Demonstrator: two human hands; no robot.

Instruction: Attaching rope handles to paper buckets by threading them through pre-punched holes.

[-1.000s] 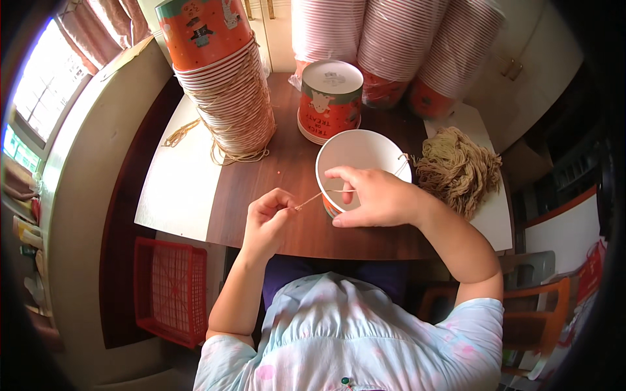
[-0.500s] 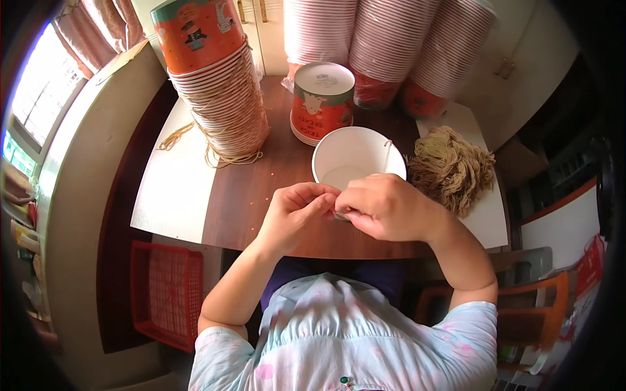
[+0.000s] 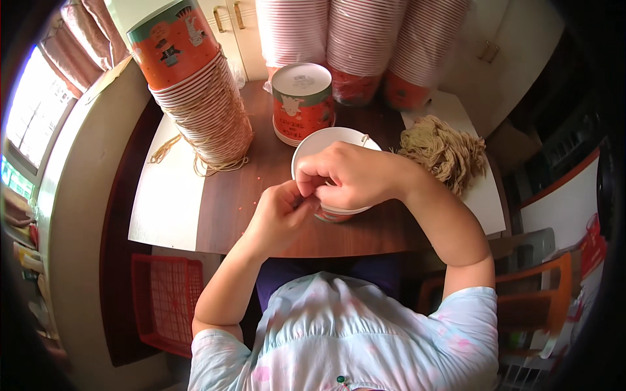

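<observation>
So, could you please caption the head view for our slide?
Both hands, left hand and right hand, meet over a white paper bowl beside a string bundle.

A dark wooden table is flanked by white panels at left and right. On it are seen a leaning stack of orange paper cups at upper left, an upturned orange cup, a white bowl at center, and straw-coloured string at right.

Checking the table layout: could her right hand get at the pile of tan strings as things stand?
Probably yes. The right hand rests over the white paper bowl, and the pile of tan strings lies just right of it with bare table between.
</observation>
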